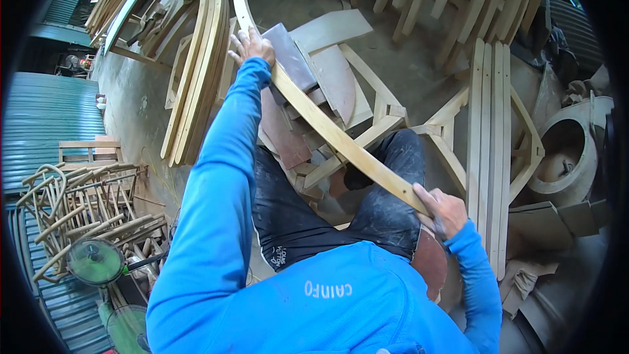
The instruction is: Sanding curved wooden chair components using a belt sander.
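Note:
A long, gently curved wooden slat (334, 137) with small drilled holes slants from far left to near right across my lap. My right hand (445, 211) is closed around its near end, beside my right thigh. Toward the far end, my left hand (253, 49) lies on the slat with its fingers spread out over the wood; its palm is hidden. Beneath the slat, a grey flat board (288, 58) and several offcuts, among them a pale curved panel (332, 31), are piled on a wooden frame (386, 118) between my knees.
To the left leans a stack of curved slats (196, 85). On the right, several long slats (488, 151) lie across another wooden frame (442, 131). Chair-like frames (485, 0) stand at far right. A round hollow housing (563, 151), a green fan (96, 262) and piled wooden parts (78, 203) flank me.

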The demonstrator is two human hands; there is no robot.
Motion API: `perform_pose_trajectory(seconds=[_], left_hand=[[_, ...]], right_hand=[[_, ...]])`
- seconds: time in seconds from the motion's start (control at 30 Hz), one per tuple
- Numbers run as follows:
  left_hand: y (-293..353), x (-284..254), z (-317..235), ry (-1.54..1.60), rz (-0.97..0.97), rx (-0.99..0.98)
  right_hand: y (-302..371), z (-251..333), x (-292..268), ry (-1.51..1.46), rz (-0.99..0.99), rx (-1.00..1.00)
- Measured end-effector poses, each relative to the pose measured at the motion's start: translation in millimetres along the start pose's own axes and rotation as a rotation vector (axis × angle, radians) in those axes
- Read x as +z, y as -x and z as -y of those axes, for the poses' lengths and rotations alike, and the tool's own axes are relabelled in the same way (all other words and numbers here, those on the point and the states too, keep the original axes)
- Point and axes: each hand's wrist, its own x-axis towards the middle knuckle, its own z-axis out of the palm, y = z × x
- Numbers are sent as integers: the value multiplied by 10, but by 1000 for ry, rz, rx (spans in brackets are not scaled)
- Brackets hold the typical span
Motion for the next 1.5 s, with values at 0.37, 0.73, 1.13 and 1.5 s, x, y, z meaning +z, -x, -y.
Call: perform_pose_trajectory(seconds=[0.37, 0.73, 1.13, 1.5], left_hand=[[1852, -203, -645, 107, 41, -39], [-804, 359, 230, 63, -12, 71], [-2142, 312, 569, -126, -67, 492], [-1828, 293, 545, 280, 35, -77]], right_hand=[[725, 64, 349, -120, 22, 127], [-1560, 678, 464, 146, -302, -22], [-3666, 1075, 777, 302, -404, -66], [-4867, 1115, 867, 329, -593, -129]])
